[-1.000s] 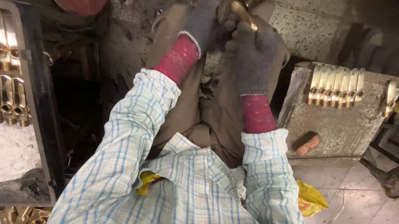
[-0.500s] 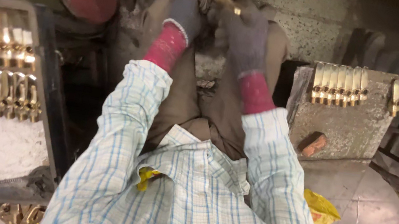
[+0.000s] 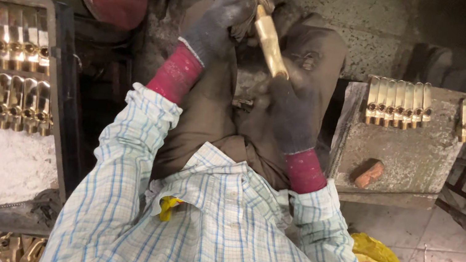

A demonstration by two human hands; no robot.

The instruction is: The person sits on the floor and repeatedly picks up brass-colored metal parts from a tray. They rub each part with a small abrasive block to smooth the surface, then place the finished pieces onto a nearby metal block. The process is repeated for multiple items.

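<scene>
The brass piece (image 3: 270, 43) is held over the lap, its long axis running from about 11 o'clock down to 5 o'clock. The left hand (image 3: 225, 21), gloved, is clenched round its upper end; the right hand (image 3: 293, 106), also gloved, grasps the lower end — so the piece spans both grips, neither hand nearer than the other. How far the right fingers wrap is hard to tell, as the dark glove blurs into the trousers. More brass pieces (image 3: 396, 101) line a stone block (image 3: 403, 158) at 3 o'clock — others lie on a tray (image 3: 61, 91) at 9 o'clock.
</scene>
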